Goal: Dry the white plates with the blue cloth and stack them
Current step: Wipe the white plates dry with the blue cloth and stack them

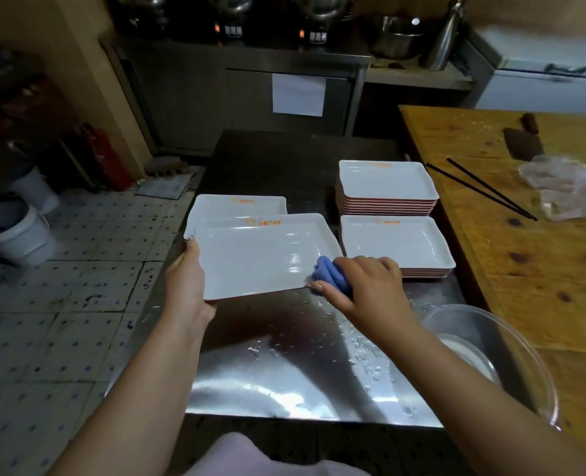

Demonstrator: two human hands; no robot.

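Head view: the left hand (185,273) grips a white rectangular plate (260,255) by its left edge, thumb on the rim and fingers curled underneath, holding it tilted above a wet stainless steel table (284,372). The right hand (367,286) is closed round a bunched blue cloth (329,274) and presses it against the plate's near right corner. The plate bears an orange logo near its far rim.

Behind the held plate, another white plate (240,202) lies on the table, partly hidden by it. To the right stand two stacks: a tall stack of plates (387,187) farther away and a low stack of plates (396,243) nearer, just beside the right hand. Both stacks show reddish undersides along their edges.

Water drops are scattered on the steel in front of the hands. At the table's right edge sits a clear plastic basin (511,341) with something white inside. A wooden board (542,269) runs alongside on the right, carrying black chopsticks (480,188), a cleaver (521,140) and a crumpled clear plastic bag (566,187).
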